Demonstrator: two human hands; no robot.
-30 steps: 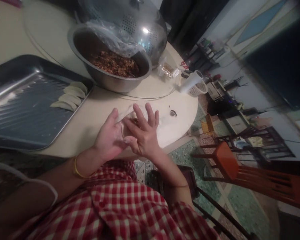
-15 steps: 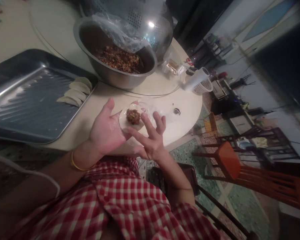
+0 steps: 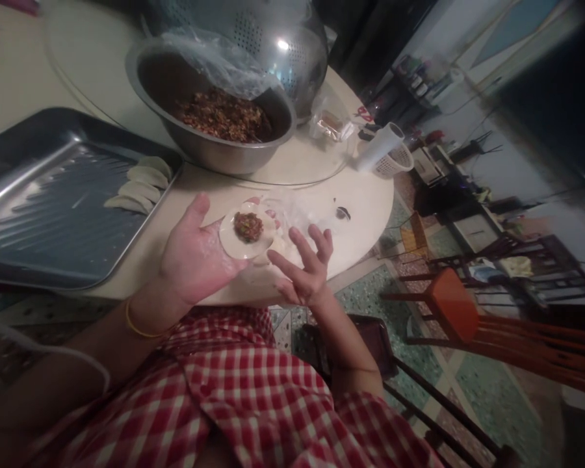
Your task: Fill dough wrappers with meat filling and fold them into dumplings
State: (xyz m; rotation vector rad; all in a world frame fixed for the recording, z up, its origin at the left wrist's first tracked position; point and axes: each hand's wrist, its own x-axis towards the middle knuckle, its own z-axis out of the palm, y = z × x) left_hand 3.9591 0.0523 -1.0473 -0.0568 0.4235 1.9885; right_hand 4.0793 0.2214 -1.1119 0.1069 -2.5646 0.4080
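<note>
My left hand (image 3: 195,253) lies palm up over the table edge with a round dumpling wrapper (image 3: 246,233) resting on its fingers. A lump of dark filling sits in the middle of the wrapper. My right hand (image 3: 305,266) hovers just to the right of the wrapper, fingers spread, holding nothing. A steel bowl of minced filling (image 3: 214,110) stands beyond the hands. Several folded dumplings (image 3: 139,185) lie at the right edge of a metal tray (image 3: 53,208) on the left.
A metal colander (image 3: 277,45) leans behind the bowl, with clear plastic film over the bowl's rim. A small white basket (image 3: 390,159) and a wrapped packet (image 3: 331,123) lie near the table's right edge. An orange chair (image 3: 468,318) stands on the tiled floor.
My right hand has lifted off the wrapper and drawn back to the right, uncovering the filling. My left hand has flattened out under the wrapper.
</note>
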